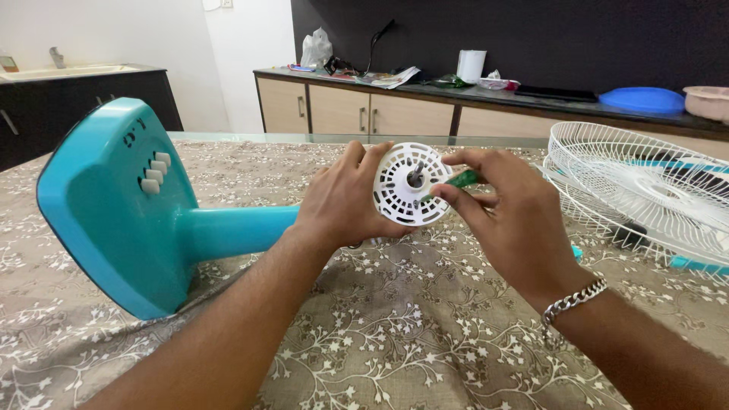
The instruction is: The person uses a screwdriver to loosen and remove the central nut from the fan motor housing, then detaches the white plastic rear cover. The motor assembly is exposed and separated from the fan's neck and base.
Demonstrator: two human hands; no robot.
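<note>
A turquoise table fan lies on its side on the table, its square base (106,209) at the left with white buttons, its neck running right. My left hand (342,201) grips the white round motor housing (406,186), whose metal shaft points at me. My right hand (505,220) is closed on a green-handled tool (462,180), probably a screwdriver, held against the housing's front face. A silver chain bracelet sits on my right wrist.
White wire fan grilles (645,190) with a turquoise rim lie at the right on the floral tablecloth (395,334). Behind stands a counter with cabinets (357,110), a paper roll, a blue lid and clutter. A sink counter is at far left.
</note>
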